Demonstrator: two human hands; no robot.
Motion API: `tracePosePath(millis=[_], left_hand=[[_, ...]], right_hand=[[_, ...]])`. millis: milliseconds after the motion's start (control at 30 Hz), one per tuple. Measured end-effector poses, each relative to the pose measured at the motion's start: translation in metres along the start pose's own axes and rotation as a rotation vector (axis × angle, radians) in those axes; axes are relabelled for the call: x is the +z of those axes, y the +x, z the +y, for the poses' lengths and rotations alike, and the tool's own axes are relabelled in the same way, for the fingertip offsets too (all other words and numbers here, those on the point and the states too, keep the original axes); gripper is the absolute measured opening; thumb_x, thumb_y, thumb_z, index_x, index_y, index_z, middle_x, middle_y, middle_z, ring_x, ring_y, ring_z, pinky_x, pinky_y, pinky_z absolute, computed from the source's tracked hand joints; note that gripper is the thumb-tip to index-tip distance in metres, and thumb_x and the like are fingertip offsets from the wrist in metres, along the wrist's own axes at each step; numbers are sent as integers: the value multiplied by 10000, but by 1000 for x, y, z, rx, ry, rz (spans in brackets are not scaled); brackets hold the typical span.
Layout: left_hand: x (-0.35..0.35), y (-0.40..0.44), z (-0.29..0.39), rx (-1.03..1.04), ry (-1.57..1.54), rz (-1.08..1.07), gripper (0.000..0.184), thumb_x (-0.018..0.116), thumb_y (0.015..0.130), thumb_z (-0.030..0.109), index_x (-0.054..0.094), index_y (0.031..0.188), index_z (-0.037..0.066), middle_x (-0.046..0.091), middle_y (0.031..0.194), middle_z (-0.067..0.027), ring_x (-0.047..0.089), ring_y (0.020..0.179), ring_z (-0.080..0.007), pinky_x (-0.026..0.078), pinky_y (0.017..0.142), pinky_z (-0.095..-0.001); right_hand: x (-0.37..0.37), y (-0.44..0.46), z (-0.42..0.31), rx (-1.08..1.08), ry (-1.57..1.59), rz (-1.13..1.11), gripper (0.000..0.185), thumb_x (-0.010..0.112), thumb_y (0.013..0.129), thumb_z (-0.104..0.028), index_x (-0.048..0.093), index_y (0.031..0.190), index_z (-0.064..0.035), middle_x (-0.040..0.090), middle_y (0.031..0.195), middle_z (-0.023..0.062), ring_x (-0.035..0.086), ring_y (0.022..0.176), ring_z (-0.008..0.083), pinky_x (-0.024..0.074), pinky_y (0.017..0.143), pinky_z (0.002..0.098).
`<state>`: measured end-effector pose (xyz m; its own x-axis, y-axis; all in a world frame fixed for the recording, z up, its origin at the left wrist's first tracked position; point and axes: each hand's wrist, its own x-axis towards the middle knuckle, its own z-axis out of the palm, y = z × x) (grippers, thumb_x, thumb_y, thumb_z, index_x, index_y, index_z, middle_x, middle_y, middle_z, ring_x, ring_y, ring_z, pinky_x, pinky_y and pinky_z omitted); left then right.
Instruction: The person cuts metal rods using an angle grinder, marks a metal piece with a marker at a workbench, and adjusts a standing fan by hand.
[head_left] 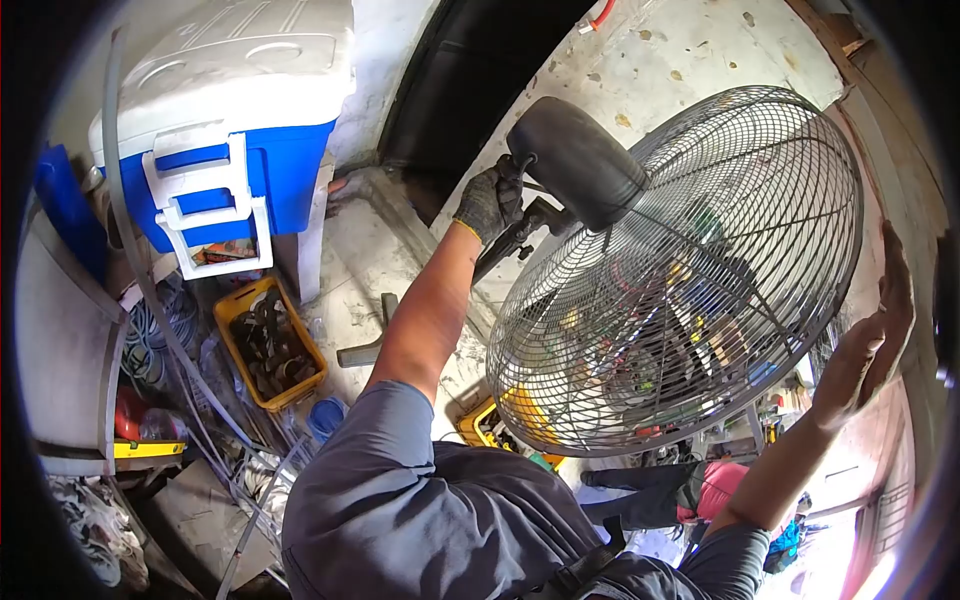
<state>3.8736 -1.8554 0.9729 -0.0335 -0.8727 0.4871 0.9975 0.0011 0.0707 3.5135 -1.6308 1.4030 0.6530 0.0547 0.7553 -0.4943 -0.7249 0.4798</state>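
A large black fan with a round wire cage (680, 290) fills the right half of the view, its dark motor housing (578, 160) at the upper left of the cage. My left hand (490, 202), in a grey glove, is closed on the fan at the bracket and knob beside the housing, above the stand pole. My right hand (872, 335) is bare and raised just right of the cage's rim, its fingers stretched out. Whether its palm touches the cage cannot be made out.
A blue and white cooler (275, 180) stands upper left, above a yellow crate (275, 345) of dark parts. Long metal strips (165, 330) and coiled cable lie at the left. Another person (715, 490) in pink is below the fan, near a cluttered area.
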Motion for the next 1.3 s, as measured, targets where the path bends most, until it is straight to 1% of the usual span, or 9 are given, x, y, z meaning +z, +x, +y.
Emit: tracePosePath(millis=[133, 267, 433, 567, 867, 967, 1133, 1233, 1300], left_hand=[[31, -4, -10, 131, 87, 232, 163, 557, 1013, 344, 663, 929, 251, 567, 641, 32, 543, 505, -164, 385, 485, -340], [19, 10, -2, 321, 711, 330, 209, 558, 1027, 404, 687, 912, 287, 416, 546, 59, 416, 452, -150, 287, 444, -330], [31, -7, -6, 77, 29, 249, 175, 611, 999, 350, 658, 850, 273, 446, 546, 45, 423, 451, -165, 307, 463, -322], [23, 11, -8, 181, 185, 530, 246, 611, 1004, 435, 630, 804, 293, 401, 515, 74, 393, 430, -145, 294, 454, -317], [25, 7, -8, 149, 87, 460, 257, 599, 1000, 453, 647, 833, 263, 438, 527, 41, 412, 420, -168, 316, 447, -323], [-14, 18, -5, 308, 469, 364, 268, 583, 1011, 470, 670, 865, 262, 460, 542, 42, 427, 426, -165, 325, 443, -320], [9, 8, 2, 60, 23, 240, 221, 603, 1009, 417, 704, 931, 237, 515, 593, 8, 475, 459, -201, 375, 464, -344], [50, 2, -14, 199, -29, 637, 161, 618, 1022, 370, 712, 998, 240, 540, 622, 27, 502, 485, -176, 405, 468, -328], [-43, 26, -3, 425, 643, 329, 196, 604, 1023, 417, 701, 1047, 248, 562, 639, 39, 532, 507, -183, 438, 492, -327]], right_hand=[[-6, -2, 4, -80, 49, -51, 722, 219, 1130, -550, 425, 1554, -3, 459, 1605, 207, 449, 1488, 352, 315, 1233, 530], [-4, -14, 1, 213, 60, 3, 750, 200, 1129, -557, 363, 1589, 11, 387, 1655, 185, 366, 1541, 316, 273, 1267, 468], [-11, -25, 8, 212, 82, -39, 752, 201, 1128, -556, 323, 1612, 8, 334, 1681, 188, 309, 1569, 282, 264, 1273, 434], [-13, -27, 17, 105, -8, -13, 728, 226, 1133, -540, 376, 1579, 17, 396, 1641, 205, 372, 1535, 321, 277, 1263, 464], [-13, -28, 14, 49, -9, 37, 702, 266, 1134, -544, 480, 1499, 16, 520, 1542, 232, 483, 1451, 370, 342, 1207, 512], [-15, -30, 16, 54, -32, 34, 693, 256, 1137, -538, 481, 1503, 6, 521, 1544, 223, 488, 1446, 366, 344, 1206, 507], [-12, -30, 15, 53, -35, 33, 685, 246, 1138, -536, 483, 1511, -12, 528, 1544, 205, 482, 1454, 349, 348, 1199, 503], [-13, -30, 17, 50, -31, 29, 677, 241, 1142, -526, 482, 1515, -15, 537, 1539, 196, 480, 1454, 339, 351, 1193, 501], [-14, -32, 15, 99, -61, 36, 673, 233, 1144, -521, 483, 1517, -20, 542, 1537, 190, 484, 1450, 336, 353, 1190, 498]])
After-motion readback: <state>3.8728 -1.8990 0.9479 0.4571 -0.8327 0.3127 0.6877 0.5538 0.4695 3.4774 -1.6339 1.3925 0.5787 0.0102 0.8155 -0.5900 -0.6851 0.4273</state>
